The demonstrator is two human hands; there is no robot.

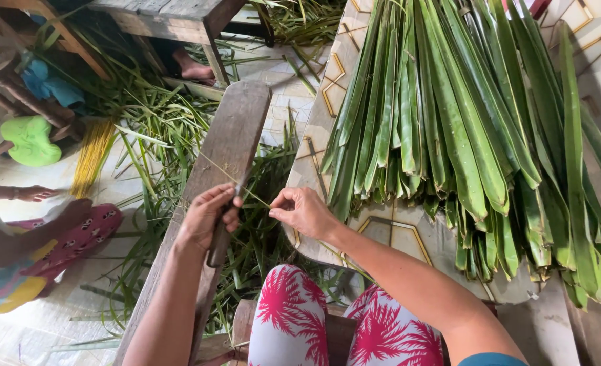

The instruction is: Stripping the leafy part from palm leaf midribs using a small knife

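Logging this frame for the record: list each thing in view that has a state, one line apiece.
left hand: closed around the knife
knife: held, handle pointing down, against the plank
right hand: pinching the leaf strip
leaf strip: thin, stretched between the hands
wooden plank: tilted, running away from the person
green leaves: stacked, lying flat
yellow sticks: bundled on the floor

Left hand (209, 217) grips a knife (222, 234); right hand (304, 211) pinches a thin leaf rib (256, 198).

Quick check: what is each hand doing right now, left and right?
Left hand: closed around a dark-handled knife, over the long wooden plank.
Right hand: fingertips pinched shut on a thin pale leaf strip.
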